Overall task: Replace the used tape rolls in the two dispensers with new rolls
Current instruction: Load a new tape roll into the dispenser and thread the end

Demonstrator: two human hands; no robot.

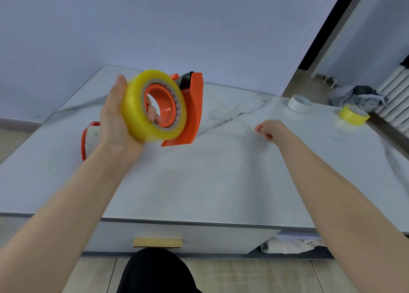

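Yellow translucent tape roll (132,112) sits on the orange plastic dispenser (195,107), which the left hand (112,120) grips. The right hand (269,130) pinches the clear strand (244,122); slack could make it twist and self-stick.

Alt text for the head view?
The left hand holds up an orange dispenser loaded with a yellow roll; the right hand pinches a tape strip drawn from it. A white roll and a spare yellow roll sit on the marble table.
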